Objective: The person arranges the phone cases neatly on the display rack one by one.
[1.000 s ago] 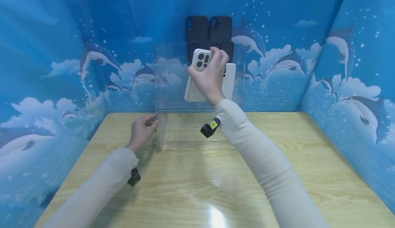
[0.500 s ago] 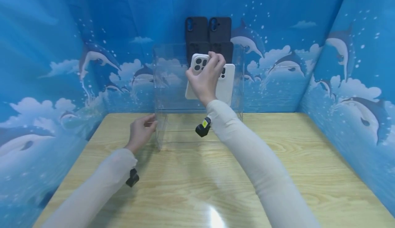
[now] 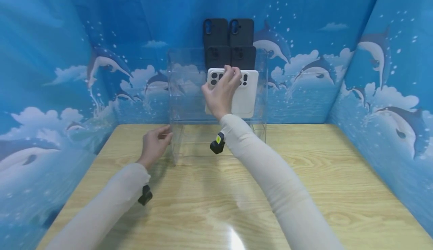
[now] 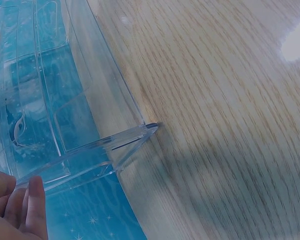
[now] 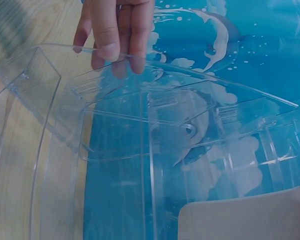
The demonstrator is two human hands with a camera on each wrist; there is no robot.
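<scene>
My right hand (image 3: 221,94) holds a white phone case (image 3: 210,78) by its upper part, fingers over the top edge and thumb at the left side. The case stands in a tier of a clear acrylic display stand (image 3: 186,103), its top level with a second white phone case (image 3: 247,101) just to the right. In the right wrist view, the lower corner of a white case (image 5: 240,222) shows. My left hand (image 3: 155,144) pinches the stand's left side panel (image 4: 90,155), thumb and fingers on opposite faces. My right hand hides much of the held case.
Behind the white cases, black phone cases (image 3: 218,56) stand in pairs on the higher tiers, including a black case (image 3: 241,32) at the top. The stand rests on a wood-grain table (image 3: 209,197). A blue dolphin-print curtain (image 3: 135,24) surrounds the back and sides.
My right hand has lowered the white case and moved slightly left, straightening the case's tilt until its top lines up with the neighbouring white case. My left hand stays on the panel.
</scene>
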